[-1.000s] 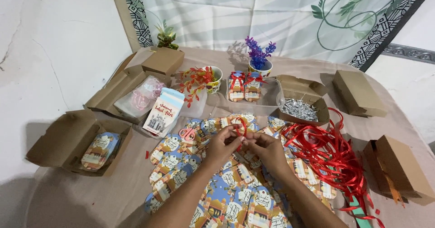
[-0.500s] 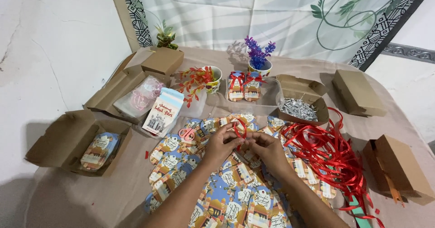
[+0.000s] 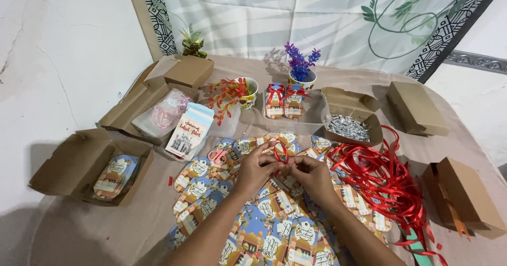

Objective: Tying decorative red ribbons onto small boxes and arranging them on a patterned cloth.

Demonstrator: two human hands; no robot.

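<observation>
Both hands meet over the middle of the table. The left hand [image 3: 257,166] and the right hand [image 3: 311,173] each pinch one end of a short red ribbon [image 3: 281,152], fingertips drawn narrow around it. The ribbon is thin, glossy and satin-like; it stands up between the thumbs as a small loop, its long axis roughly upright, the rounded top pointing away from the person. How its ends cross under the fingers cannot be told.

Beneath the hands lies a spread of flat printed paper boxes [image 3: 274,234], blue and orange with small building shapes, overlapping too thickly to count. Just left of the left hand rest pink-handled scissors [image 3: 216,156]. To the right, a loose tangle of red ribbon strips [image 3: 388,184], shiny and curling, covers the cloth.

Six brown cardboard boxes show. One open box [image 3: 79,165] at the left holds a few folded printed pieces; another open box [image 3: 351,119] holds silvery shreds. Two finished little gift boxes [image 3: 284,101] with red bows stand upright side by side in a clear plastic tray [image 3: 311,119]. Behind them are two small cups, one with purple flowers [image 3: 300,65], one with red leaves [image 3: 227,91].
</observation>
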